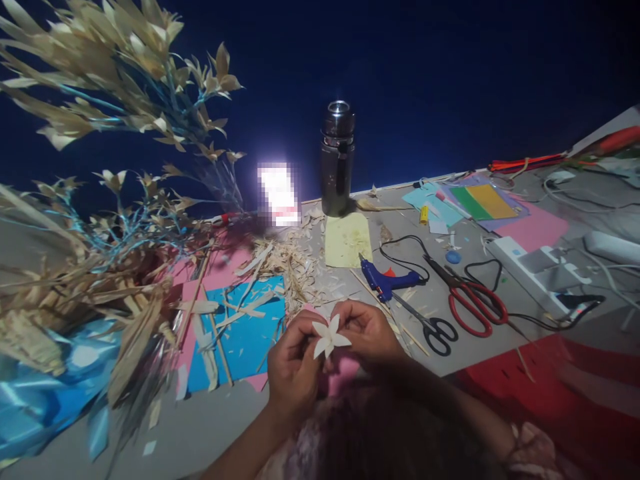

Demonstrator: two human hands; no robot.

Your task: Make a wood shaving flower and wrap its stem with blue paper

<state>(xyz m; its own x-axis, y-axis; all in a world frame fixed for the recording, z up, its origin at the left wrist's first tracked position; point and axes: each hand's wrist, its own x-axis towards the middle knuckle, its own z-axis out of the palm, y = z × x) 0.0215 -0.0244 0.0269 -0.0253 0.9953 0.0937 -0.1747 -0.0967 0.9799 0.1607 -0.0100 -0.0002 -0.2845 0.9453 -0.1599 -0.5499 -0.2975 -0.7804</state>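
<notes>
A small cream-white flower [330, 337] with pointed petals is held up close to my body, its face toward me. My left hand [296, 353] pinches it from the left side, fingers curled. From the right, my right hand [367, 331] closes its fingertips at the petals too. Whatever stem or base lies behind the bloom is hidden by my fingers. Just beyond my right hand lie a blue glue gun [387, 280] and small dark-handled scissors [439, 333]. Bigger red-handled scissors [477, 303] rest farther right.
At the left stand dried-husk flowers on blue stems [165, 87], above husk strips and a blue sheet [240, 333]. A metal flask [338, 160] is upright at the back, near a yellow sheet [345, 233]. A white power strip [525, 277] with cables sits right.
</notes>
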